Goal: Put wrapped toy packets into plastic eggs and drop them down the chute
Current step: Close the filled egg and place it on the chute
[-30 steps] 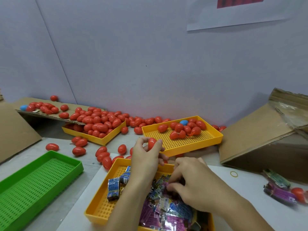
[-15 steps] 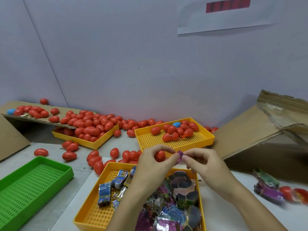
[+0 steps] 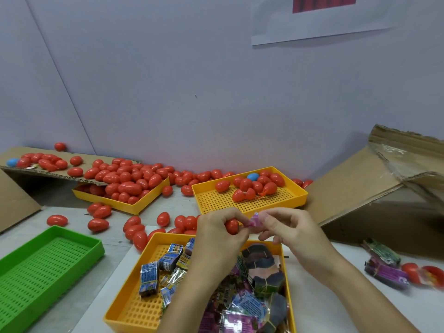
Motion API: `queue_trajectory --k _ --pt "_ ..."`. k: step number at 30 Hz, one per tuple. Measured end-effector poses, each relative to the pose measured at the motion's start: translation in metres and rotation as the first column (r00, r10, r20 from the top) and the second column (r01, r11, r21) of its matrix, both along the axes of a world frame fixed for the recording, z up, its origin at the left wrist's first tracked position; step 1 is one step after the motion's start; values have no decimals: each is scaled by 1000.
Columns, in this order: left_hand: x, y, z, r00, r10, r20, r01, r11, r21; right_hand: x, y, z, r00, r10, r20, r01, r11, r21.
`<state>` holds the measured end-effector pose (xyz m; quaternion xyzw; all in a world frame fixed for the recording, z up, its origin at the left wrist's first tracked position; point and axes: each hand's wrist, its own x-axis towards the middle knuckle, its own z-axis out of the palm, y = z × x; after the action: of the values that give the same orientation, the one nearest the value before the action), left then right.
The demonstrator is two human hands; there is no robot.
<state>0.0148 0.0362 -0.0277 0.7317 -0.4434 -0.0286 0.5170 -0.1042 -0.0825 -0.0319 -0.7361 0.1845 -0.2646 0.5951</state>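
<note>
Risk: the pink packet (image 3: pixel 254 221) is looking bulky beside the red egg (image 3: pixel 231 226); pushed in askew, it may be jamming the halves or slipping into the near yellow tray (image 3: pixel 125 308).

Left hand (image 3: pixel 216 236) is curling round the egg; right hand (image 3: pixel 286 227) is pinching the packet, touching it.

Pale wall (image 3: pixel 168 92) is backing a grey table (image 3: pixel 72 306); a cardboard ramp (image 3: pixel 374 188) is standing on the right, loose eggs (image 3: pixel 125 181) lying behind.

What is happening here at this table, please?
A person is filling plastic eggs with toy packets. The left hand holds a red egg, and the right hand pinches a small pink packet right beside it, above a yellow tray of packets. The packet is not yet inside. Many more red eggs lie in two further yellow trays and loose on the table.
</note>
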Motion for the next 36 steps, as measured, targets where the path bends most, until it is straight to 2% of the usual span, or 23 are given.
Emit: queue_trajectory --k 6,13,20,28,32,36 --pt "0 0 0 998 -8 65 7 1000 4 -1 1 -2 999 -24 22 25 999 -46" --pt "-2 2 2 998 -50 29 50 999 -3 2 5 -5 989 -130 64 135 988 -76" --pt "-1 1 0 1000 6 18 -6 1000 -26 4 6 -7 973 -214 92 227 959 -172" --pt "-1 1 3 994 -51 -102 48 999 -24 6 9 -6 962 -228 150 253 951 -180" --pt "2 2 5 953 -120 -278 109 993 -56 6 9 -6 949 -266 168 293 941 -171" --pt "2 4 7 889 -175 -423 190 982 -5 6 9 -8 935 -294 198 328 929 -174"
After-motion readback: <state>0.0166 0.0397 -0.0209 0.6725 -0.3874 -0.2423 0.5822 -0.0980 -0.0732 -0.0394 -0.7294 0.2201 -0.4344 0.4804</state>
